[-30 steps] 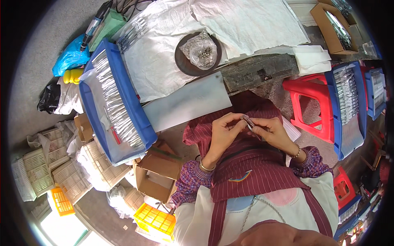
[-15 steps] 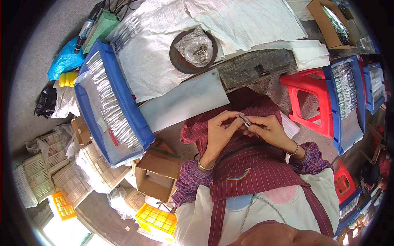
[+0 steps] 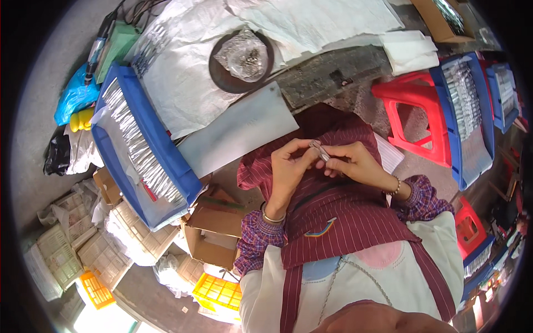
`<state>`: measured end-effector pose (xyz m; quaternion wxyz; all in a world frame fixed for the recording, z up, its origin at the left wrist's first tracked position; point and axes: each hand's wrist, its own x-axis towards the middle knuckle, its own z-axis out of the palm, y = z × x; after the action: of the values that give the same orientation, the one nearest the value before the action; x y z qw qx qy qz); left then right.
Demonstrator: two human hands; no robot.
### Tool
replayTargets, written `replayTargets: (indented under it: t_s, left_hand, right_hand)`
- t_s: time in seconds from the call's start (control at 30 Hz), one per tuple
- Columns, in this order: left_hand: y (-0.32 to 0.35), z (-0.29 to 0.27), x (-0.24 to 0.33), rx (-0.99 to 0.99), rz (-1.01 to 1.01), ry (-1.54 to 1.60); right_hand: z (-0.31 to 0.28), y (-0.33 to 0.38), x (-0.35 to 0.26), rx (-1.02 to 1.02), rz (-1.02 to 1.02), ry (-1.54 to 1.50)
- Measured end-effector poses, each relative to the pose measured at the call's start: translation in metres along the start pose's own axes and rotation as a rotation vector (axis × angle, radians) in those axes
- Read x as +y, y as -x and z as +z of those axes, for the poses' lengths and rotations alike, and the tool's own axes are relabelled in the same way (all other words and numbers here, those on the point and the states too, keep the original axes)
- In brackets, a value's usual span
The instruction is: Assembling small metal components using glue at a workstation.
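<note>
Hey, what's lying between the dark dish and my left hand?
In the head view, mainly the pale board lies between the dish and your left hand, with a strip of apron nearest the hand.

My bare left hand (image 3: 290,165) and bare right hand (image 3: 356,162) nearly meet before me, fingers curled, thumbs pinching, forearms in purple plaid sleeves (image 3: 256,236) angled inward.

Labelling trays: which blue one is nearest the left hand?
The blue tray on the person's left, with a slim red item lying in it; the other blue trays all sit to the person's right, farther from the left hand.
</note>
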<state>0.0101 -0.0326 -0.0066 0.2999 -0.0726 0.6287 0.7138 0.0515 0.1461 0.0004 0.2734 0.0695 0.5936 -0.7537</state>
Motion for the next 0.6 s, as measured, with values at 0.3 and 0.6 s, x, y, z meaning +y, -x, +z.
replayTargets:
  t_s: [0.3,0.6]
  left_hand:
    - [-0.009,-0.006,-0.006,-0.154,-0.143,0.155]
    - [-0.013,-0.010,-0.008,-0.178,-0.188,0.190]
  right_hand:
    - [-0.014,0.001,-0.002,-0.137,0.293,-0.341]
    - [-0.017,-0.001,0.002,-0.149,0.310,-0.366]
